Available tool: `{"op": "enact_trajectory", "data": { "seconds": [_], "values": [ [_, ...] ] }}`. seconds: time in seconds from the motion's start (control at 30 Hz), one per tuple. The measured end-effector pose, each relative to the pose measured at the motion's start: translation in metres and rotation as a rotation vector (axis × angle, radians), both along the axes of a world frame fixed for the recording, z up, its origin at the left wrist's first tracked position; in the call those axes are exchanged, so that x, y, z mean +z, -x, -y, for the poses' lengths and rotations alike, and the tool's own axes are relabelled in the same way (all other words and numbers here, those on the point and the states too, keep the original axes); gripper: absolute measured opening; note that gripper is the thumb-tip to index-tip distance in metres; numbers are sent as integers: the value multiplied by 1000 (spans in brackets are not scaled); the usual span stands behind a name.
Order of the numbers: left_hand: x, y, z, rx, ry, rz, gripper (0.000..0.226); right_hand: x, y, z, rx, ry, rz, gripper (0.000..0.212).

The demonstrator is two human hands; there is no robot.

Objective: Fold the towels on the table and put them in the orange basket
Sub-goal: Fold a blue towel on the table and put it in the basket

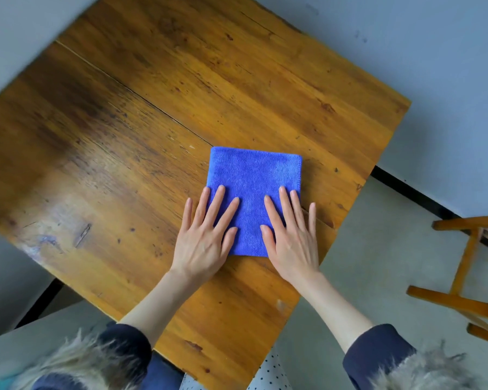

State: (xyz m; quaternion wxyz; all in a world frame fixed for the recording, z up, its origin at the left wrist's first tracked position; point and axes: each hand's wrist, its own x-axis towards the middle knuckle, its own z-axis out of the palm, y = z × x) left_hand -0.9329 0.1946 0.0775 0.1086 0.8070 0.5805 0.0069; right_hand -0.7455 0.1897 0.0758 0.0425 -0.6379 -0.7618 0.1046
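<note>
Hands flat, fingers straight: left hand (203, 243) and right hand (290, 240) pressing fluffy blue square towel (254, 175) on worn wooden desk (152, 122); wooden chair (468, 277) lying at right edge of frame.

No readable text, labels or numbers anywhere.

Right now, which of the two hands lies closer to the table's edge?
The right hand. It presses the folded blue towel on the side by the table edge near the chair; the left hand lies further in.
</note>
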Motion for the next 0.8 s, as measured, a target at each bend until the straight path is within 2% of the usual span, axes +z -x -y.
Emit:
{"op": "enact_trajectory", "data": {
  "seconds": [0.07, 0.17, 0.23, 0.3, 0.47, 0.57, 0.67, 0.8],
  "values": [
    [3, -1, -1, 11, 30, 35, 52, 2, 1, -1, -18, -9, -41, 51],
    [11, -3, 0, 96, 42, 255, 49, 9, 1, 3, -118, -86, -166, 42],
    [17, -2, -2, 251, 8, 439, 42, 15, -1, 2, -229, -159, -247, 33],
    [24, -1, -10, 446, 23, 581, 39, 21, -5, -6, -356, -129, -325, 29],
    [35, 0, -40, 839, 257, 776, 38, 25, -13, -38, -717, 225, -450, 39],
    [39, 1, -47, 839, 449, 884, 42, 21, -18, -51, -798, 424, -521, 37],
    [40, -1, -43, 757, 541, 865, 54, 20, -22, -59, -797, 543, -578, 29],
    [40, -4, -34, 931, 643, 955, 54, 28, -25, -68, -851, 735, -788, 19]
  ]
}}
